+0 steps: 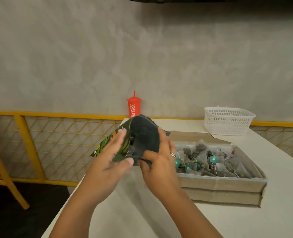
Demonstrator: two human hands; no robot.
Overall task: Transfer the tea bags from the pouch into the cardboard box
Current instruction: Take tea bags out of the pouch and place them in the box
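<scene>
A dark pouch (142, 133) with a green leafy print is held up above the table's left part, its open mouth facing me. My left hand (113, 157) holds the pouch's printed side, thumb on the lower rim. My right hand (159, 158) grips the mouth's right edge, fingers curled over it, a ring on one finger. Just right of the hands lies a shallow cardboard box (224, 186) filled with several pyramid tea bags (211, 160) with teal tags. The pouch's inside is too dark to see into.
A white table (142, 212) carries the box. At its far end stand a red Coca-Cola cup (133, 107) with a straw and a white plastic basket (228, 121). A yellow mesh railing (56, 143) runs to the left, beside a yellow wooden chair (3, 169).
</scene>
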